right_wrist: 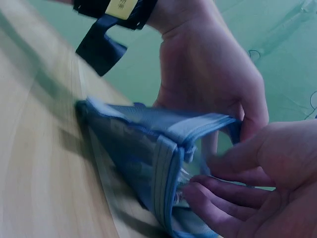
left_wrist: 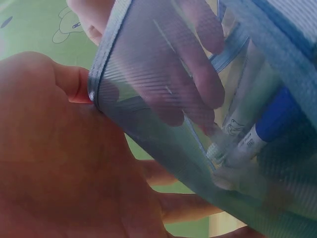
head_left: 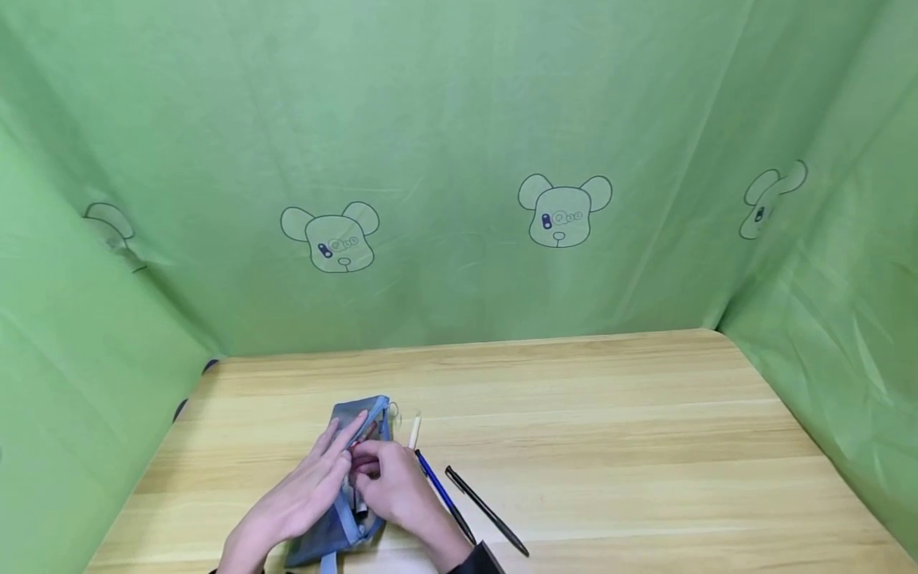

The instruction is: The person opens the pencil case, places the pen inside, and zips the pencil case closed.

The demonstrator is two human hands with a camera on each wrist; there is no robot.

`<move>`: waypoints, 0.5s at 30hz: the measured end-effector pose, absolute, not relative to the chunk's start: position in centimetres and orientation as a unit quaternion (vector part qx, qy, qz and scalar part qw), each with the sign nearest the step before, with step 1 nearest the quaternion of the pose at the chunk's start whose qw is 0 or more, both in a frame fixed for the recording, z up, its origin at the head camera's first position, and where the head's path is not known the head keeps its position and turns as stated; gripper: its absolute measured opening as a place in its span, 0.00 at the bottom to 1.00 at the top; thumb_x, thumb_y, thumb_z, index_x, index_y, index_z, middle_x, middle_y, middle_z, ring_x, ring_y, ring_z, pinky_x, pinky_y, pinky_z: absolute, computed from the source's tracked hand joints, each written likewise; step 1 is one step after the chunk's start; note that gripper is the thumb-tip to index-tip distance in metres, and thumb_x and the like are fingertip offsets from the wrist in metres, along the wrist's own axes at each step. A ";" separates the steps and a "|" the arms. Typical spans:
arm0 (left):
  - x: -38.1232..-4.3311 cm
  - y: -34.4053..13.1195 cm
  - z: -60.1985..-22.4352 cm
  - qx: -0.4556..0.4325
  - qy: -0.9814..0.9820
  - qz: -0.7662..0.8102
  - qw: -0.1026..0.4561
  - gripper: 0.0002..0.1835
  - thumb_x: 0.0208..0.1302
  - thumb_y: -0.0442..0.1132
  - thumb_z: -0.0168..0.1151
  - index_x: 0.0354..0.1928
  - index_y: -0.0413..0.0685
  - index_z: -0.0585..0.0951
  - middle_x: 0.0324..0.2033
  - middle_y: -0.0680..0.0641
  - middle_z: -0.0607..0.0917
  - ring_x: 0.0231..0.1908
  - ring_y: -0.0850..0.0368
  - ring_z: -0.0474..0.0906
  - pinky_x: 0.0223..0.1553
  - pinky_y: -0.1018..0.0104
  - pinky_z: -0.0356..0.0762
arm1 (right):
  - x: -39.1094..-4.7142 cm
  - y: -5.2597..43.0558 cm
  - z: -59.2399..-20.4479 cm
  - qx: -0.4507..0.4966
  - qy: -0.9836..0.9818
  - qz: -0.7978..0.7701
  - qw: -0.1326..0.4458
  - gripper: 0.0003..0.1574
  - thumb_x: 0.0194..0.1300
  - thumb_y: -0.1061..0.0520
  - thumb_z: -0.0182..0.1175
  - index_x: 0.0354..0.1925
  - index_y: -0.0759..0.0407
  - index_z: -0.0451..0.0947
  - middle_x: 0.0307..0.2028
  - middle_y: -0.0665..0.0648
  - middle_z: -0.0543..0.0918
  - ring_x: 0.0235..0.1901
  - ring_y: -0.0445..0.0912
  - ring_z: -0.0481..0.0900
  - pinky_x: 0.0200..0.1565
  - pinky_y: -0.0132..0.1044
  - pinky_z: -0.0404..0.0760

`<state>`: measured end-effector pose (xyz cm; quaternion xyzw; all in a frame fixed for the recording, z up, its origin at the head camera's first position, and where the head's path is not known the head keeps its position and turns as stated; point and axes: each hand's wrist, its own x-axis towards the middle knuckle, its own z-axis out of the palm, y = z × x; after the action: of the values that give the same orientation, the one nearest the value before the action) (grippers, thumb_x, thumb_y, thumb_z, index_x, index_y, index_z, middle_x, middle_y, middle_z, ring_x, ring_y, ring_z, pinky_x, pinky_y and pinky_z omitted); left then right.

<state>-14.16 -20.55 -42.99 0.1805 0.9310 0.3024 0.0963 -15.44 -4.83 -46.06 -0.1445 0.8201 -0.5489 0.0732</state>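
A blue translucent mesh pencil case (head_left: 315,538) lies slanted on the table, its zip opening spread. My left hand (head_left: 304,490) holds the edge of that opening, thumb at the rim and fingers on the outer side in the left wrist view. The fingers of my right hand (head_left: 402,482) reach into the opening; through the mesh they look loosely extended, with no held thing visible between them. Inside the case are a blue-and-white marker (left_wrist: 275,116) and a pale pen (left_wrist: 234,126) beside it. Something red (head_left: 370,430) shows near the far end of the opening.
Right of the case, a white pen (head_left: 414,431), a blue pen (head_left: 441,490) and a black pen (head_left: 488,510) lie on the wooden table (head_left: 610,422). Green fabric walls (head_left: 459,303) with printed bear heads enclose the back and both sides.
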 end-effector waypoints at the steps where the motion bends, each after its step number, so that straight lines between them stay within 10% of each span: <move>1: -14.2 -20.5 -43.0 0.178 0.931 0.302 0.097 0.28 0.80 0.40 0.31 0.79 0.52 0.50 0.73 0.27 0.48 0.72 0.32 0.42 0.59 0.26 0.60 | -15.4 -4.8 -46.1 -0.145 0.824 -0.543 0.071 0.19 0.57 0.69 0.62 0.48 0.60 0.85 0.38 0.49 0.88 0.37 0.38 0.84 0.42 0.30 0.84; 15: -14.2 -20.6 -42.9 0.183 0.930 0.302 0.101 0.28 0.81 0.42 0.31 0.79 0.52 0.49 0.73 0.27 0.48 0.71 0.31 0.42 0.57 0.24 0.60 | -15.7 -4.0 -45.9 -0.140 0.830 -0.538 0.053 0.19 0.57 0.73 0.58 0.45 0.62 0.85 0.36 0.53 0.88 0.36 0.42 0.84 0.42 0.34 0.85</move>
<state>-14.18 -20.64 -42.88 0.1833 0.9301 0.3018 0.1013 -15.67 -4.01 -45.90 -0.1399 0.8298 -0.5376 0.0528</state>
